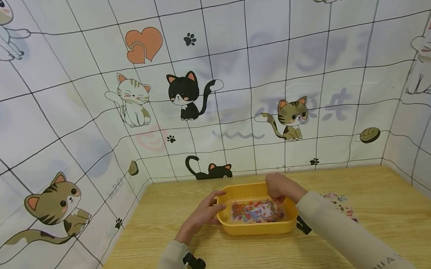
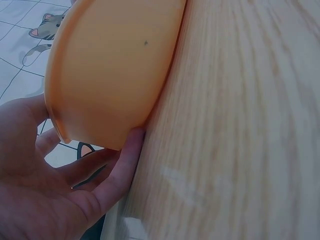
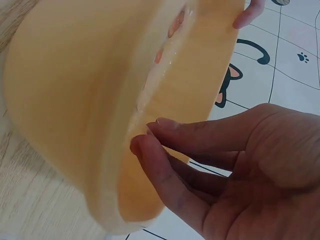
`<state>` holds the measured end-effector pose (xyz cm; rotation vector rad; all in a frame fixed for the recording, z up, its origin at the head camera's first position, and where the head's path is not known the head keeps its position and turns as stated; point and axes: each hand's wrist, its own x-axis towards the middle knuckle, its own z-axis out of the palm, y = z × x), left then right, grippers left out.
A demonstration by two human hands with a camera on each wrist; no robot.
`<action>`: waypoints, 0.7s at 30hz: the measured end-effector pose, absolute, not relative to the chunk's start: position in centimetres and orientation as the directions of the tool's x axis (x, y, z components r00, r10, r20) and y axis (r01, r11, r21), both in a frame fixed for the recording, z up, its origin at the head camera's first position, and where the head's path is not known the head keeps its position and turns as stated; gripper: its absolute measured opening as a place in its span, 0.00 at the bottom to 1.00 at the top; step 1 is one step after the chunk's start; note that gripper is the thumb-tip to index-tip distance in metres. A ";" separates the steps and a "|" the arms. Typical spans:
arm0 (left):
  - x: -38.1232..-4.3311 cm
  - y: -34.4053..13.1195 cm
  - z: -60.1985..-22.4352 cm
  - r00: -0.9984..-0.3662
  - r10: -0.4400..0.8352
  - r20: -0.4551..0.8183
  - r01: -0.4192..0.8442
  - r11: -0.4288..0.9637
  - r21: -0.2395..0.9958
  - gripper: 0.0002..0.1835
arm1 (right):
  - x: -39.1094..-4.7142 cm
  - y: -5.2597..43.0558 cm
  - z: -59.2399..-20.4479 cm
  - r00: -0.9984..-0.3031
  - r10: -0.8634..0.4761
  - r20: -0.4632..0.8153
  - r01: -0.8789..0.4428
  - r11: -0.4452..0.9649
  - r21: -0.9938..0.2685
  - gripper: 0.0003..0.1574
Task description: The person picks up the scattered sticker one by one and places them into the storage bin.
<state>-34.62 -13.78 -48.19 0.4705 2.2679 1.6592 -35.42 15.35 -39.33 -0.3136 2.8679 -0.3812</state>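
Observation:
A yellow plastic tub [image 1: 256, 229] stands on the table. Inside lies a clear sheet with colourful cartoon prints [image 1: 255, 211], bears among them. My left hand [image 1: 205, 211] grips the tub's left end; in the left wrist view the thumb reaches the rim and the fingers lie against the outer wall [image 2: 115, 70]. My right hand [image 1: 281, 188] reaches into the tub's right end from above. In the right wrist view, the thumb and forefinger of that hand [image 3: 200, 160] pinch together at what looks like the sheet's clear edge; the fingertips hide most of it.
More small colourful printed pieces [image 1: 340, 205] lie on the wooden table [image 1: 161, 212] right of the tub, partly behind my right sleeve. A cat-patterned cloth wall [image 1: 236, 108] encloses the table's back and sides. A black strap mount [image 1: 195, 263] sits at my left wrist.

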 end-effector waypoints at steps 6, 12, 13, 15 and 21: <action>-34.7 -13.7 -48.2 -0.904 0.425 -0.044 0.084 0.277 0.957 0.26 | -35.6 15.5 -39.5 -0.935 -0.235 -0.265 -0.166 0.952 -0.259 0.10; -34.7 -13.6 -48.1 -0.901 0.432 -0.045 0.084 0.275 0.958 0.25 | -35.6 15.7 -40.4 -0.921 -0.227 -0.315 -0.152 0.957 -0.246 0.11; -34.7 -13.6 -48.1 -0.901 0.432 -0.045 0.084 0.275 0.958 0.25 | -35.6 15.7 -40.5 -0.921 -0.224 -0.318 -0.147 0.957 -0.249 0.11; -34.7 -13.6 -48.2 -0.902 0.430 -0.045 0.085 0.278 0.957 0.25 | -35.5 15.7 -40.7 -0.924 -0.213 -0.317 -0.134 0.958 -0.255 0.11; -34.6 -13.7 -48.1 -0.903 0.427 -0.043 0.087 0.280 0.956 0.26 | -35.2 15.6 -40.9 -0.934 -0.216 -0.286 -0.146 0.959 -0.245 0.07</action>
